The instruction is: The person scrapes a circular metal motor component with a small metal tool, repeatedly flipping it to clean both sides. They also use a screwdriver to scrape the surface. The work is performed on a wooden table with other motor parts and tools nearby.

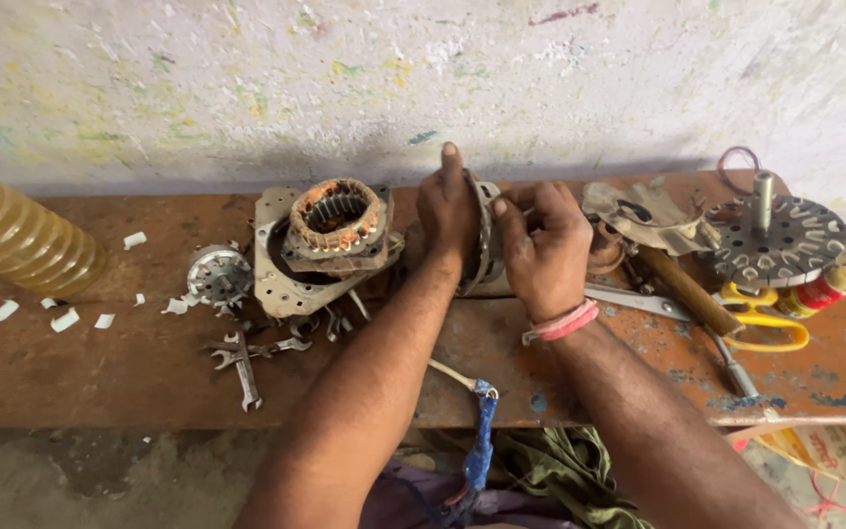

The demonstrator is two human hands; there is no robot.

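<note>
1. Nearest the camera, a blue-handled tool (482, 431) hangs over the front edge of the worktop (100, 372). Spanners (245, 358) lie on the left.
2. At mid-worktop both hands hold a metal ring-shaped motor part (483, 235) on edge, upright. The left hand (446, 211) presses flat against its left face, fingers together and pointing up. The right hand (539, 245) has its fingers clamped on the right rim.
3. The part looks like stiff, fairly heavy steel with thin edges, so a grip on both sides of the rim seems surest.
4. Left of the hands, a wound stator (337, 217) sits on a metal plate (276, 284).
5. To the right lie yellow-handled scissors (761, 313) and a slotted rotor disc (780, 240).
6. Far left, a ribbed amber hose (17, 235) rests beside the stained wall (423, 78).
</note>
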